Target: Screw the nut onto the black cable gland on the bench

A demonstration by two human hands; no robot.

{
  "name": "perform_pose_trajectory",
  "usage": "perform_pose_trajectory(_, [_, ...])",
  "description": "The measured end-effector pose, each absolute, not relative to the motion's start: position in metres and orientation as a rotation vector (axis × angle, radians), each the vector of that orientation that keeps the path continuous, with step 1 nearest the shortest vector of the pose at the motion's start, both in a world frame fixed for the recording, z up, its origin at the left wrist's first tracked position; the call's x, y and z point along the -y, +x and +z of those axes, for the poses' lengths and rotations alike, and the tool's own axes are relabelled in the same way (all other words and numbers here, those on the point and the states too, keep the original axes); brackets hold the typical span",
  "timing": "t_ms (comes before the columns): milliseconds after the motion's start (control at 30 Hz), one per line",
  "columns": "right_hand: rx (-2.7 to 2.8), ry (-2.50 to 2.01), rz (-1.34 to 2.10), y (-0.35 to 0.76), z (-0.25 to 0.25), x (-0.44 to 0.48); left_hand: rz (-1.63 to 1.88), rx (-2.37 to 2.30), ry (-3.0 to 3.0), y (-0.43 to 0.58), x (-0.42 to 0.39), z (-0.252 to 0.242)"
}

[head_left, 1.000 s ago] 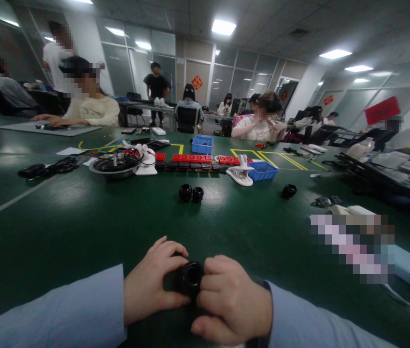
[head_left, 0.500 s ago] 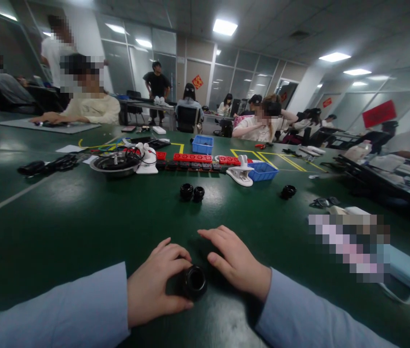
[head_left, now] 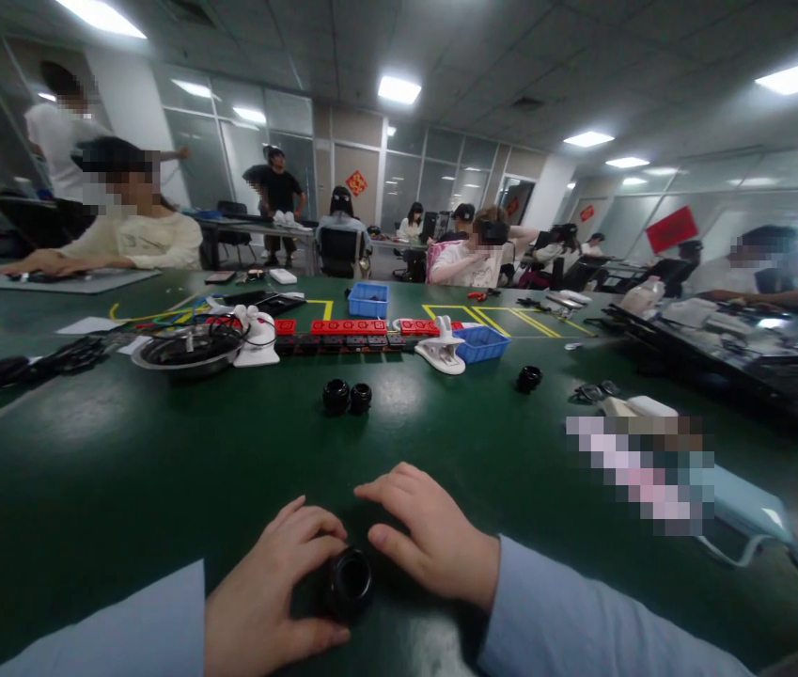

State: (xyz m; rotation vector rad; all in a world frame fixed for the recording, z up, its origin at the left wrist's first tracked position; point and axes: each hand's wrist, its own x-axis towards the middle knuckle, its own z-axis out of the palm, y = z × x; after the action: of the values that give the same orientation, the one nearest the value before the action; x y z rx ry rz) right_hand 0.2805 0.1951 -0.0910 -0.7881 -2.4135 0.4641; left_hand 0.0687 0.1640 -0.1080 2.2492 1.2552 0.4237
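Note:
My left hand (head_left: 282, 590) curves around a black hollow fitting (head_left: 351, 585) that looks like a cable gland; its open round end faces me. Thumb and forefinger lie along its two sides, low over the green tabletop. To the right of the fitting is my right hand (head_left: 433, 534), palm down and open, fingers stretched toward the left and holding nothing. Farther forward stand a pair of similar black fittings (head_left: 336, 397) side by side, and another black fitting (head_left: 529, 378) sits alone to the right.
Across the green table (head_left: 123, 489) lie a metal bowl (head_left: 191, 362), white clip stands (head_left: 443, 350), a row of red blocks (head_left: 348, 327), blue bins (head_left: 479, 344) and black cables (head_left: 39, 367). A light blue pouch (head_left: 747, 503) is at right. Other people sit beyond.
The view has swung slightly right and up, so the scene sits farther left and my hands sit lower left. Their poses around and beside the fitting look nearly the same.

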Motion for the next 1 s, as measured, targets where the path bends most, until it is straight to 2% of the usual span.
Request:
perform_pose_trajectory(467, [2.46,-0.691,0.312,0.275,-0.091,-0.186,0.57,-1.293,2.387,0.061,-0.166,-0.126])
perform_pose_trajectory(767, [2.479,-0.734,0.307,0.271,-0.089,-0.179,0.456,-1.284,2.372,0.065,-0.17,-0.118])
perform_pose_trajectory(1000, [2.47,-0.579,-0.002,0.266,-0.122,-0.199,0.518,-1.137,2.43,0.058,-0.181,-0.13])
